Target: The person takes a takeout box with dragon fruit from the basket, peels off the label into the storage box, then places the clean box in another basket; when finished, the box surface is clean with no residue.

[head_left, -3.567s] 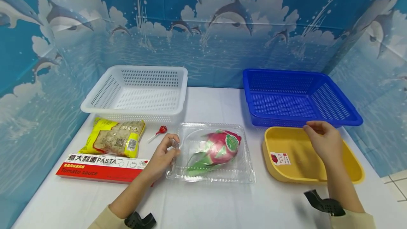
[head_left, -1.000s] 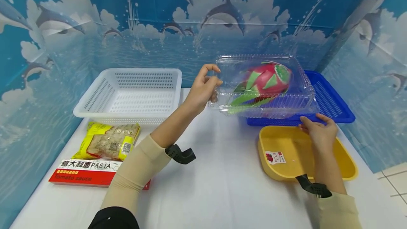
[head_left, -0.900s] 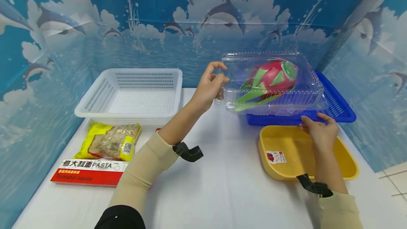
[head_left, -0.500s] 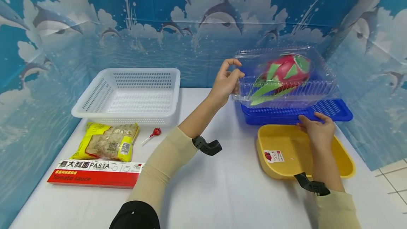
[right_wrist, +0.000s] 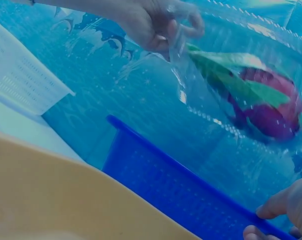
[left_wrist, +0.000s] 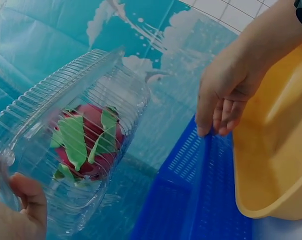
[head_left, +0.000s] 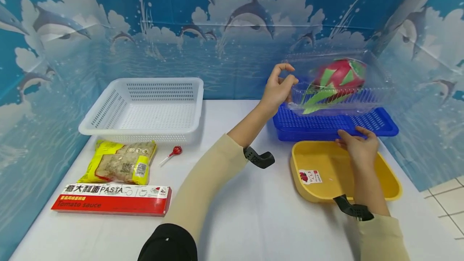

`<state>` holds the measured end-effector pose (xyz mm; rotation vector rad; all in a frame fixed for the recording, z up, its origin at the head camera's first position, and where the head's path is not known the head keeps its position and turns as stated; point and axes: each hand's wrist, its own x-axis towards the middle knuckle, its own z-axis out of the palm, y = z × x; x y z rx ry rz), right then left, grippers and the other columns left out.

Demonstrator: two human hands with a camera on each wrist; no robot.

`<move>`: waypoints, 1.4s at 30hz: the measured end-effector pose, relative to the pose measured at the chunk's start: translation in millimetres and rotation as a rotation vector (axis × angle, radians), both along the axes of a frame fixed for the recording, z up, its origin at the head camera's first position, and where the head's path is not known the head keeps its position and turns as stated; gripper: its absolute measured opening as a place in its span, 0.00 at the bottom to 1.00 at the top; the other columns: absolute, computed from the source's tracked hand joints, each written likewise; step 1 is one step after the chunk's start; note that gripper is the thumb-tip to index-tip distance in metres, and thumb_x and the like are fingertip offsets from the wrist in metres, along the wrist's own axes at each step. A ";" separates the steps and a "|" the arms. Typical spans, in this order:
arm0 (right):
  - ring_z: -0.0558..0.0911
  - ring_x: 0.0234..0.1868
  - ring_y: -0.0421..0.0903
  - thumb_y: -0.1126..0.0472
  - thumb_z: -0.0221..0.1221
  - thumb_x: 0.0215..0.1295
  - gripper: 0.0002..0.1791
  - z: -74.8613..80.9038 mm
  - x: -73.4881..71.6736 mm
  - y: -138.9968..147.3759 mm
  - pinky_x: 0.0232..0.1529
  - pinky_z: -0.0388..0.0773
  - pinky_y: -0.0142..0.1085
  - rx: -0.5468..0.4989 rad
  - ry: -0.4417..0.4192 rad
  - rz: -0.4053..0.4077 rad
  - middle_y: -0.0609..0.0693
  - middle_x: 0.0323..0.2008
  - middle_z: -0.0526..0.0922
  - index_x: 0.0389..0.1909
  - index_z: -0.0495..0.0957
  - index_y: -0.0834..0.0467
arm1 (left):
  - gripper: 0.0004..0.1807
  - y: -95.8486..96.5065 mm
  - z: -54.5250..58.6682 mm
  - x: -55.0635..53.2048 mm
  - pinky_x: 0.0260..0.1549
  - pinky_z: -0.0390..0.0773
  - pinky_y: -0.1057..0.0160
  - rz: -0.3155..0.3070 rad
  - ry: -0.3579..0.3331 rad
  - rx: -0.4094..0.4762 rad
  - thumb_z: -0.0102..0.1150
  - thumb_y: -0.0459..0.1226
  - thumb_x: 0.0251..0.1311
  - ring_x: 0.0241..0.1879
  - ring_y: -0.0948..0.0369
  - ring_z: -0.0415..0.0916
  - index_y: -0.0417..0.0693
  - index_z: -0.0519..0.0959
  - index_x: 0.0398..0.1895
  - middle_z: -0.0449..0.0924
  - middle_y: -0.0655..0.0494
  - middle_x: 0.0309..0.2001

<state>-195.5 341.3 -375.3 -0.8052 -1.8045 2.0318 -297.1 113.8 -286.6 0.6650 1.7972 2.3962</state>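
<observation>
My left hand point(head_left: 277, 90) pinches the left edge of a clear plastic clamshell box point(left_wrist: 28, 117), holding it raised over the blue basket point(head_left: 302, 124). Inside the box lies a red dragon fruit point(head_left: 340, 76) with green scales, visible through the plastic in every view. The box covers part of the basket in the head view. My right hand point(head_left: 362, 148) grips the basket's front rim, its thumb and fingertips on either side of the edge in the right wrist view. That wrist passes over a yellow tub point(head_left: 302, 192) in front of the basket.
A white perforated basket point(head_left: 87, 129) stands at the back left. Before it lie a yellow bread bag point(head_left: 121, 162), a red lollipop point(head_left: 177, 150) and a red-and-white pasta box point(head_left: 112, 204). A dolphin-print curtain point(head_left: 235, 59) rises behind the table.
My left hand has lifted the clamshell box from mid-table and carried it up and rightward over the blue basket. My right hand has gone from above the yellow tub to the basket's rim.
</observation>
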 end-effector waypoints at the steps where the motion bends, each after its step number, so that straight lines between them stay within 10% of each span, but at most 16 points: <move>1: 0.83 0.22 0.38 0.61 0.68 0.59 0.40 -0.1 -0.1 -0.2 0.28 0.81 0.27 0.003 0.001 -0.001 0.42 0.26 0.81 0.67 0.56 0.54 | 0.10 2.9 -1.6 -0.7 0.16 0.68 0.66 0.002 0.011 -0.009 0.45 0.28 0.69 0.11 0.62 0.60 0.50 0.68 0.48 0.74 0.54 0.24; 16: 0.83 0.22 0.38 0.60 0.69 0.57 0.39 0.3 0.9 0.9 0.27 0.80 0.26 -0.006 -0.013 0.007 0.42 0.24 0.81 0.65 0.57 0.54 | 0.09 30.8 -51.3 -8.2 0.13 0.68 0.67 0.177 -0.105 -0.093 0.50 0.31 0.66 0.10 0.62 0.60 0.53 0.71 0.45 0.82 0.50 0.34; 30: 0.83 0.23 0.38 0.58 0.69 0.57 0.37 -0.3 1.9 0.1 0.28 0.80 0.26 -0.003 -0.034 0.001 0.41 0.25 0.81 0.63 0.58 0.51 | 0.09 47.1 -63.3 -16.3 0.10 0.67 0.68 0.320 -0.138 -0.323 0.53 0.37 0.62 0.08 0.61 0.63 0.59 0.72 0.43 0.65 0.59 0.11; 42: 0.82 0.24 0.38 0.56 0.70 0.56 0.37 0.9 2.7 -1.0 0.30 0.80 0.26 0.009 -0.044 -0.011 0.44 0.30 0.79 0.62 0.59 0.50 | 0.09 44.0 -67.7 -23.4 0.15 0.74 0.62 0.281 -0.159 -0.443 0.54 0.39 0.62 0.09 0.63 0.63 0.60 0.73 0.44 0.68 0.58 0.21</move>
